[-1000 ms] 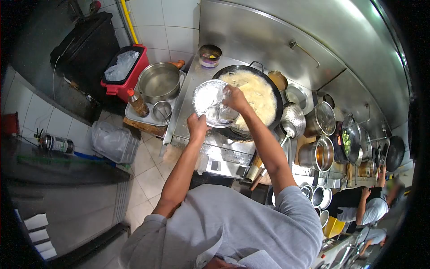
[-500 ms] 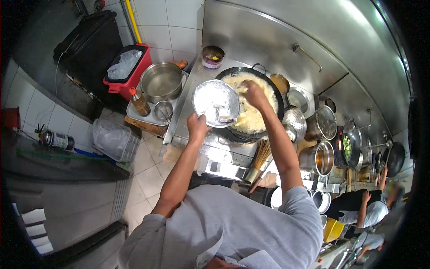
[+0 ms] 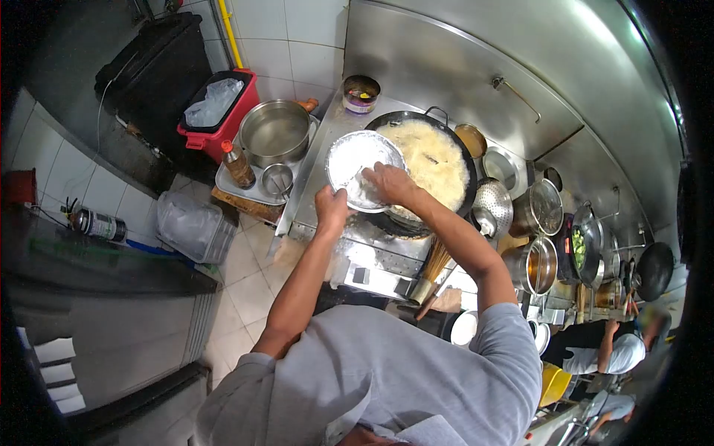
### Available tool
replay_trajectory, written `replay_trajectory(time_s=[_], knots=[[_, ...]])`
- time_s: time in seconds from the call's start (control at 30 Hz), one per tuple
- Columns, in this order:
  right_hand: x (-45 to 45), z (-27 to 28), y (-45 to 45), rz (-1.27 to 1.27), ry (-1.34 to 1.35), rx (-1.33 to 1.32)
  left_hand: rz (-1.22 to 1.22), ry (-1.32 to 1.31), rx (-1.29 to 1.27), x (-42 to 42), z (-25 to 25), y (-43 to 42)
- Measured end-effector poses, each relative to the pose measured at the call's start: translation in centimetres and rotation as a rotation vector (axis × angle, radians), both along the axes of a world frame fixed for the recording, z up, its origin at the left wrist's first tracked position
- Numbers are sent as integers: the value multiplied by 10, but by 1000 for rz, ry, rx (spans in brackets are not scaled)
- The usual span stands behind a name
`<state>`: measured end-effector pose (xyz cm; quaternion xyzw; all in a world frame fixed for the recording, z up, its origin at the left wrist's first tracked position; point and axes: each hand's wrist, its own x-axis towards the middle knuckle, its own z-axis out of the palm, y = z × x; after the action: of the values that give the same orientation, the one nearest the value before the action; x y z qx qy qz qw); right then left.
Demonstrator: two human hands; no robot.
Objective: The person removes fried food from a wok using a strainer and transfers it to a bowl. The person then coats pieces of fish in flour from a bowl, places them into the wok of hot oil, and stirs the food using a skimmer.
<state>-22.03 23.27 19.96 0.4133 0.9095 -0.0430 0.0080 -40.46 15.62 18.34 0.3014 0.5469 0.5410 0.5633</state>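
Note:
My left hand [image 3: 331,207] grips the near-left rim of a round metal bowl [image 3: 332,178], thumb at its edge. White powder that looks like flour [image 3: 352,152] coats the inside. Into this bowl reaches my right hand [image 3: 392,184], its fingers bent down in the powder; whatever they pinch is hidden. The bowl is held over the left edge of a large black wok [image 3: 469,199]. Foaming pale oil [image 3: 439,167] fills the wok, with a small dark piece at the surface.
Right of the wok are a perforated ladle [image 3: 496,204], metal pots [image 3: 541,265] and a bamboo brush [image 3: 433,266]. At left, a tray holds a big pot [image 3: 275,132], a sauce bottle [image 3: 237,165] and a small pot [image 3: 277,180]. A co-worker [image 3: 606,346] stands far right.
My right hand has moved left from above the wok's oil into the bowl of powder. My left hand still holds the bowl in nearly the same place.

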Motion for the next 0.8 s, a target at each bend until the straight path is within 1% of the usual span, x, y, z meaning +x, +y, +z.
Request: replay_trajectory(time_s=[0.07, 0.17, 0.2, 0.27, 0.37, 0.47, 0.5, 0.57, 0.6, 0.67, 0.7, 0.77, 0.8], knots=[[1, -1, 6, 100, 52, 85, -12, -4, 10, -3, -4, 2], [-7, 24, 2, 145, 95, 38, 7, -25, 18, -3, 5, 0], [-9, 24, 5, 143, 95, 39, 5, -25, 19, -3, 6, 0], [-11, 22, 11, 219, -9, 62, -49, -2, 32, -3, 7, -1], [-10, 19, 22, 270, -44, 36, -26, -21, 15, 0, 10, -6], [-13, 18, 20, 327, 11, 56, -41, -44, 24, 3, 9, -9], [-16, 23, 17, 327, 10, 56, -42, -45, 24, 3, 7, -9], [-21, 31, 8, 206, -73, 24, -49, -42, 61, 3, 1, -8], [-22, 31, 7, 209, -73, 24, -46, -42, 61, 1, -2, -7], [-20, 31, 5, 139, -75, -64, -27, 3, 14, -2, -7, -4], [-20, 28, 8, 140, -76, -64, -26, 2, 14, -3, -11, -3], [-20, 19, 11, 256, -21, 20, -70, 86, 25, -4, -21, -2], [-19, 21, 10, 251, -20, 18, -76, 87, 24, -4, -19, -3]])
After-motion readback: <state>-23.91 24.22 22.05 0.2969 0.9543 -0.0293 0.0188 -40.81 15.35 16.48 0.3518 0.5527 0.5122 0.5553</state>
